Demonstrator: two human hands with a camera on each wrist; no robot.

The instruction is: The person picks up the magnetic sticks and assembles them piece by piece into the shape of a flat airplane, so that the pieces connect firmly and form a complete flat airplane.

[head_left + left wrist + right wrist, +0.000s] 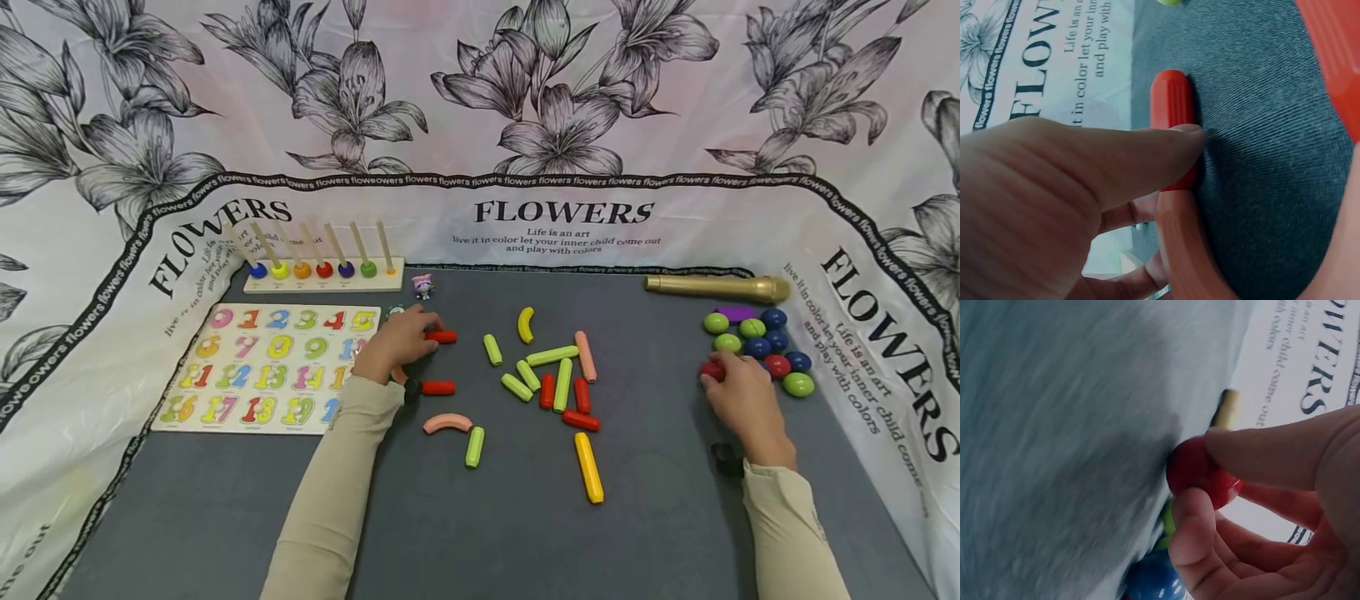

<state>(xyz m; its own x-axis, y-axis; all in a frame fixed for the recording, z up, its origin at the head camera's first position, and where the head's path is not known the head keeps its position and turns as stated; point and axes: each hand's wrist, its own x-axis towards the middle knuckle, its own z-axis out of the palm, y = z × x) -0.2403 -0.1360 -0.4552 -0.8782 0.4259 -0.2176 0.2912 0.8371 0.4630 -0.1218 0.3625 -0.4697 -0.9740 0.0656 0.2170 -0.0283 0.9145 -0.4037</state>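
Observation:
My left hand [399, 342] pinches a short red ribbed stick [1172, 100], its thumb across the stick and fingers behind. A curved salmon-pink piece [1182, 244] meets the stick's near end. Another red stick [438, 387] lies nearer me, beside the wrist. Over on the right, my right hand [750, 408] holds a glossy red ball [1194, 469] between thumb and fingers. Beyond that hand lies a cluster of rounded pieces, among them a green one [798, 384], a blue one [1154, 575] and another red one [777, 365].
Light green sticks [552, 356], red sticks and a yellow stick [589, 467] lie scattered mid-table. At left are a number board [270, 367] and a peg stand [322, 285], with a small figurine [423, 287] beside it. A gold microphone-shaped object [716, 288] lies at back right.

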